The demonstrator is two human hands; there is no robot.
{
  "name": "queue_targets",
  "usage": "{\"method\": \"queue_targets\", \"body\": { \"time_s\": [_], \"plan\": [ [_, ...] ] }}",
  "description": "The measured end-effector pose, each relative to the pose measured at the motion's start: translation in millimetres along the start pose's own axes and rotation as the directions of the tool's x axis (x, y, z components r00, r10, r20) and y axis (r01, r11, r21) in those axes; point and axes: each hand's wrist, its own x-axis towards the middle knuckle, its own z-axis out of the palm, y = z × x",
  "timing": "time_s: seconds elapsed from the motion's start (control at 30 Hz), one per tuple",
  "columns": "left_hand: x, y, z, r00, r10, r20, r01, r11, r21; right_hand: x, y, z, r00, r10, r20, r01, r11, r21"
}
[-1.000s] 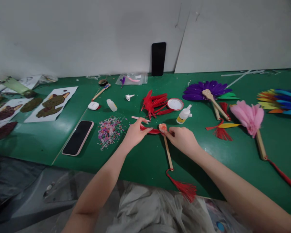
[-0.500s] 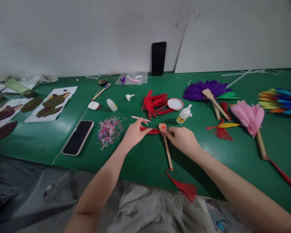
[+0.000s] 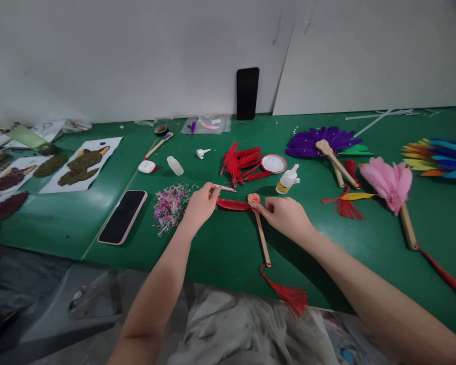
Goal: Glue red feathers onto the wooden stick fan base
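Red and slender, a feather is laid across the green table, its right end set against the rounded, orange-daubed head of a slim wooden handle with a red tassel. That head is pinched at its edge by the thumb and curled fingers of the right hand. The fingers of the left hand are drawn together beside the feather's left tip and a thin pale pink stick; whether either is gripped cannot be told. Beyond, a red feather heap is placed near a white, yellow-labelled bottle
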Motion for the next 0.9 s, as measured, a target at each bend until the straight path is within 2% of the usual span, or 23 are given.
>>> {"method": "queue_targets", "body": {
  "time_s": [0.17,0.33,0.47,0.67,0.77,0.9],
  "plan": [
    [4,-5,-1.7,0.988,0.02,-0.154,-0.002,0.993,0.118,0,-1,2,1.0,0.009,-0.005,-0.009,1.0,0.016],
    [10,-5,-2.6,0.96,0.12,-0.252,-0.093,0.989,0.118,1,2,2,1.0,0.005,-0.026,-0.003,0.998,0.059],
    [19,9,-0.8,0.952,0.218,-0.215,-0.196,0.973,0.119,2,3,1,0.995,-0.004,-0.103,0.015,0.994,0.111],
    [43,35,21.2,0.941,0.337,-0.037,-0.314,0.907,0.282,1,2,-3,0.984,-0.058,-0.168,0.083,0.986,0.147],
    [54,37,32.0,0.941,0.339,-0.028,-0.315,0.9,0.303,0,2,-4,0.978,-0.094,-0.188,0.122,0.982,0.141],
    [59,31,37.5,0.943,0.332,-0.039,-0.314,0.919,0.238,1,4,-2,0.965,-0.11,-0.237,0.144,0.981,0.131]
  ]
}}
